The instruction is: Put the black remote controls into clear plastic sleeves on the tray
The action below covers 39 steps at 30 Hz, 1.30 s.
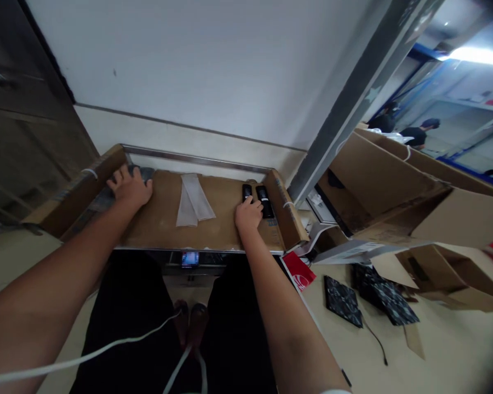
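My left hand (130, 189) lies with spread fingers at the left end of a cardboard-lined tray (160, 238). Under and beside it is a greyish bundle (147, 173), possibly plastic, mostly covered by the hand. At the tray's right end, the bent fingers of my right hand (248, 214) close on the near end of a slim black bar-shaped device (247, 190) like a small phone. A second such black device (265, 201) lies just right of it. Between my hands, two pale flat strips (194, 202) overlap on the cardboard.
Raised cardboard flaps (285, 210) wall the tray's ends. Right of a grey post (337, 137) stands a large open carton (386, 186). Black patterned panels (343, 301) and a red packet (298, 271) lie lower right. A white cable (119, 343) crosses my lap. Other people (419, 134) are in the background.
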{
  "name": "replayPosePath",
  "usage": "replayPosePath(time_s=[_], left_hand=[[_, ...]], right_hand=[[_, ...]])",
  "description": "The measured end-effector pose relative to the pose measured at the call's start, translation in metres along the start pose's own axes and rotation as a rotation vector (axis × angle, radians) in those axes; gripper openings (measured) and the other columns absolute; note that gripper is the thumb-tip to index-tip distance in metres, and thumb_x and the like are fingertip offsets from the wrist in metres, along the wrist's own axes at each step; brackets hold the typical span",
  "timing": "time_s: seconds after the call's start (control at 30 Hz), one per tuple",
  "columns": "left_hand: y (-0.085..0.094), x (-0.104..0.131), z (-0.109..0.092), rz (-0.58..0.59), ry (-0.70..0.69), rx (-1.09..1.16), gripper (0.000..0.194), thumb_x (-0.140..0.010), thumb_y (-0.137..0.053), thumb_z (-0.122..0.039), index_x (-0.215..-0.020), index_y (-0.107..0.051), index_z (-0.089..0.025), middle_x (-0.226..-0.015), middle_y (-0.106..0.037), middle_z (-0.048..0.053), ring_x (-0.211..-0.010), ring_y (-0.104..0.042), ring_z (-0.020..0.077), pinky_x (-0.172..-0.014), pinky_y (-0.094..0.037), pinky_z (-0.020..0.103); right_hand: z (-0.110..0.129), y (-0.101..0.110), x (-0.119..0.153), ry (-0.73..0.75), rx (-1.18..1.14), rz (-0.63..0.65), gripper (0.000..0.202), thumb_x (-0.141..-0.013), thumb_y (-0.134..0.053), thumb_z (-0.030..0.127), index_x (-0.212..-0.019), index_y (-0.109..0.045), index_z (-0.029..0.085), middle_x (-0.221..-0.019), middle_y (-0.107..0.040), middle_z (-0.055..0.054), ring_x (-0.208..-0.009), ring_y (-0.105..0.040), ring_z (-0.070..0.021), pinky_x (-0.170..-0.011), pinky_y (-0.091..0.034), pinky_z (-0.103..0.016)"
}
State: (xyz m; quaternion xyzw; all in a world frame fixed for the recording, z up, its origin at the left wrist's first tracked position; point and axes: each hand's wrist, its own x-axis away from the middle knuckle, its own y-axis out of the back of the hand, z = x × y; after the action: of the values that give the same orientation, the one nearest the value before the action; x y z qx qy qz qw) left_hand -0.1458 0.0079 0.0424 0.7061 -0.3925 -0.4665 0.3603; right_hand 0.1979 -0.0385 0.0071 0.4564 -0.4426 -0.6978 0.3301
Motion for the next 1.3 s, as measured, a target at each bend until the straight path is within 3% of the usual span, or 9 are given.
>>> replayPosePath(time_s=[0.07,0.2,0.37,0.5,0.7,0.83,0.9,1.07,1.3], left_hand=[[0.002,0.009,-0.019,-0.030,-0.166,0.132,0.053,-0.094,-0.049,-0.042,-0.137,-0.053,-0.011,-0.152,-0.043,0.025,-0.139,-0.036,0.0437,-0.110,-0.028,0.066],[-0.009,0.054,-0.065,0.127,-0.491,0.484,0.041,-0.096,-0.046,-0.041,-0.127,-0.058,-0.018,-0.127,-0.062,0.012,-0.120,-0.057,0.0269,-0.106,-0.044,0.043],[-0.024,0.106,-0.095,0.164,-0.644,0.506,0.038,-0.090,-0.058,-0.044,-0.121,-0.060,-0.021,-0.120,-0.062,0.011,-0.117,-0.055,0.0297,-0.105,-0.044,0.046],[-0.026,0.107,-0.099,0.171,-0.694,0.438,0.037,-0.086,-0.063,-0.041,-0.117,-0.062,-0.021,-0.119,-0.061,0.011,-0.116,-0.054,0.0307,-0.104,-0.044,0.046],[-0.038,0.100,-0.095,0.223,-0.673,0.429,0.017,-0.090,-0.056,-0.033,-0.097,-0.068,-0.022,-0.102,-0.066,0.009,-0.103,-0.060,0.0274,-0.094,-0.048,0.042],[-0.039,0.100,-0.092,0.222,-0.655,0.491,0.018,-0.092,-0.054,-0.032,-0.092,-0.068,-0.021,-0.099,-0.068,0.008,-0.098,-0.062,0.0254,-0.093,-0.048,0.041],[-0.037,0.099,-0.092,0.231,-0.647,0.506,0.019,-0.093,-0.054,-0.033,-0.090,-0.069,-0.021,-0.097,-0.069,0.008,-0.094,-0.063,0.0246,-0.091,-0.049,0.040],[-0.032,0.100,-0.095,0.241,-0.636,0.480,0.022,-0.093,-0.053,-0.034,-0.088,-0.070,-0.021,-0.094,-0.069,0.008,-0.092,-0.063,0.0244,-0.090,-0.049,0.040],[-0.040,0.103,-0.096,0.224,-0.695,0.381,0.021,-0.093,-0.052,-0.027,-0.083,-0.069,-0.020,-0.091,-0.067,0.009,-0.090,-0.062,0.0251,-0.085,-0.049,0.039]], right_hand=[[0.000,0.001,0.001,0.032,-0.006,0.007,0.043,-0.097,-0.048,0.024,-0.136,-0.052,0.007,-0.117,-0.057,-0.029,-0.108,-0.059,-0.0346,-0.083,-0.052,-0.043],[-0.001,0.006,0.005,0.123,-0.004,0.023,0.047,-0.096,-0.051,0.027,-0.139,-0.049,0.007,-0.115,-0.060,-0.026,-0.105,-0.061,-0.0333,-0.084,-0.051,-0.042],[0.000,0.009,0.010,0.166,0.028,0.040,0.036,-0.103,-0.038,0.024,-0.133,-0.051,0.008,-0.111,-0.063,-0.024,-0.100,-0.065,-0.0313,-0.079,-0.052,-0.038],[0.001,0.011,0.012,0.189,0.026,0.068,0.034,-0.107,-0.030,0.023,-0.129,-0.052,0.008,-0.112,-0.063,-0.023,-0.099,-0.067,-0.0285,-0.079,-0.051,-0.035],[-0.007,0.013,0.018,0.163,-0.107,0.065,0.027,-0.106,-0.046,0.031,-0.116,-0.059,0.010,-0.114,-0.066,-0.021,-0.098,-0.068,-0.0264,-0.080,-0.049,-0.032],[-0.022,0.013,0.017,0.106,-0.465,0.063,0.026,-0.102,-0.053,0.036,-0.105,-0.066,0.013,-0.101,-0.073,-0.014,-0.093,-0.069,-0.0229,-0.079,-0.048,-0.028],[-0.030,0.013,0.015,0.019,-0.747,0.092,0.029,-0.100,-0.054,0.041,-0.098,-0.066,0.015,-0.085,-0.073,-0.008,-0.078,-0.068,-0.0193,-0.068,-0.048,-0.025],[-0.042,0.013,0.012,-0.201,-1.411,0.248,0.040,-0.093,-0.055,0.059,-0.080,-0.052,0.020,-0.054,-0.056,0.005,-0.037,-0.038,-0.0070,-0.036,-0.024,-0.018],[-0.043,0.016,0.012,-0.304,-1.614,0.222,0.042,-0.090,-0.060,0.059,-0.077,-0.045,0.022,-0.051,-0.052,0.008,-0.033,-0.032,-0.0035,-0.033,-0.017,-0.016]])
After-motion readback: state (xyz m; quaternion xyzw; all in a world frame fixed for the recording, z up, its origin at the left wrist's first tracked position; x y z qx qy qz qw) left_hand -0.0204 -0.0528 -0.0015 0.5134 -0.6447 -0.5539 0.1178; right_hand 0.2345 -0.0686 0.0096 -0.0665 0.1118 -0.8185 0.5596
